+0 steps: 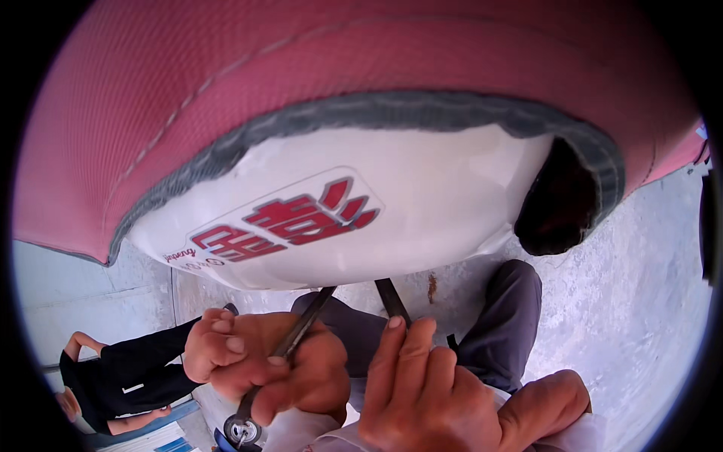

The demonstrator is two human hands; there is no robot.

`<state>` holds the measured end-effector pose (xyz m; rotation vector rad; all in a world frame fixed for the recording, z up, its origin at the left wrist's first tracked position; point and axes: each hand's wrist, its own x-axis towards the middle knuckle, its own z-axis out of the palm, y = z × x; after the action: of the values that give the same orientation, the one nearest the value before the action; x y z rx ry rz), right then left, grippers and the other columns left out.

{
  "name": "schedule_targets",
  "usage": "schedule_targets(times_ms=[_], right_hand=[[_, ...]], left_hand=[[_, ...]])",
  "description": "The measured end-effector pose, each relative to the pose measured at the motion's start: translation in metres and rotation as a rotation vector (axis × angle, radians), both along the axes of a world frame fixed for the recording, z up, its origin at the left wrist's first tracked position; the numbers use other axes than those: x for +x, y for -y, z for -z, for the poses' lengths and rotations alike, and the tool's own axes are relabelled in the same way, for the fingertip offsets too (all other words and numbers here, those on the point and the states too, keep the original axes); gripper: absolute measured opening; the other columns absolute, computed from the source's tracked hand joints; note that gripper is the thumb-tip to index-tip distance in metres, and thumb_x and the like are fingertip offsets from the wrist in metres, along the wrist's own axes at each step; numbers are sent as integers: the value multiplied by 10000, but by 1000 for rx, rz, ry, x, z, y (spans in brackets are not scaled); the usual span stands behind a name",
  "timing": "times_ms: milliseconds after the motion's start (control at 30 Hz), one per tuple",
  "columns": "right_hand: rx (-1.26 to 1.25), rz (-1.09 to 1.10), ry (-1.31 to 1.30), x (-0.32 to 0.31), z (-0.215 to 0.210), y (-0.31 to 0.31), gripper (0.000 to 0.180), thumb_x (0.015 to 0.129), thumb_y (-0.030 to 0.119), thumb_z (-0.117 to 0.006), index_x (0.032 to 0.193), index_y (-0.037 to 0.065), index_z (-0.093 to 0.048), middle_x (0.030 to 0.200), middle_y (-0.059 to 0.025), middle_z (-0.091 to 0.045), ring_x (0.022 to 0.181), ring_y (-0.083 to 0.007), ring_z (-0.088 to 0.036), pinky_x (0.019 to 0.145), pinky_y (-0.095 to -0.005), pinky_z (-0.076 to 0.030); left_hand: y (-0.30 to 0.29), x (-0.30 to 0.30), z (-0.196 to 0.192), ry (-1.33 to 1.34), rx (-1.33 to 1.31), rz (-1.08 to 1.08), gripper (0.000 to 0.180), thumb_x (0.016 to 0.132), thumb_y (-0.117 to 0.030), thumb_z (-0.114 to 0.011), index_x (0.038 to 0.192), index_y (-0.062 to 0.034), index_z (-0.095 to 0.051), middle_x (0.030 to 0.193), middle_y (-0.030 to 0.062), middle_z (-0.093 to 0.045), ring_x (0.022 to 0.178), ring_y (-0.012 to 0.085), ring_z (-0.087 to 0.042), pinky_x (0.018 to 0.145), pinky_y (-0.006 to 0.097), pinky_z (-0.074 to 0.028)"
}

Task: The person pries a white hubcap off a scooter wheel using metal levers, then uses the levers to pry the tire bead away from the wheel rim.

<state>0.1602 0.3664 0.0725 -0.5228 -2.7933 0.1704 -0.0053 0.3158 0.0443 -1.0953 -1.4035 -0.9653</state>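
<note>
While the white shell (pixel 429 188) fills the middle of the view, two hands are found below its lower edge, near each other but apart. The left hand (pixel 263 371), at 7 o'clock, turns its palm to the camera; its bent fingers are clamped on a dark rod (pixel 305 331), which crosses the palm in a slanting way. Toward 1 o'clock this rod reaches the shell's lower edge, where its end becomes hidden. The right hand (pixel 452 399), at 5 o'clock, shows its back, and its fingers lie side by side. Its fingertips are at the lower end of a dark bar (pixel 390 295), which comes down from the shell near 6 o'clock. Because the fingers cover this end, one cannot tell whether they grip the bar or only touch it.

On the shell, red marks (pixel 294 218) are printed toward 8 o'clock. A pink cover (pixel 361 56) with grey trim (pixel 376 109) arches over it at 12 o'clock, and at 3 o'clock there is a dark opening (pixel 561 203) beside the shell. One knee (pixel 512 294) in grey trousers rises at 4 o'clock above the pale floor (pixel 633 301). At 8 o'clock another person (pixel 139 365) in black clothes is visible, and a small wheel (pixel 242 431) at 7 o'clock.
</note>
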Motion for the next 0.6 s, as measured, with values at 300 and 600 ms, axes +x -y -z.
schedule_targets(times_ms=[300,600], right_hand=[[95,-98,40,12,-15,-29,288,757,29,-677,998,-125,-709,848,-236,-687,589,-159,-540,403,-241,-403],[-44,-109,-16,10,6,-20,231,749,15,-688,939,-116,-704,790,-243,-686,516,-158,-518,385,-253,-370]], left_hand=[[-13,-6,-3,157,39,69,557,1116,-521,-224,742,-129,-351,940,96,-427,872,206,-469,866,349,-416],[-16,-5,-6,247,45,152,556,1115,-522,-216,734,-138,-344,933,78,-428,874,208,-482,864,340,-417]])
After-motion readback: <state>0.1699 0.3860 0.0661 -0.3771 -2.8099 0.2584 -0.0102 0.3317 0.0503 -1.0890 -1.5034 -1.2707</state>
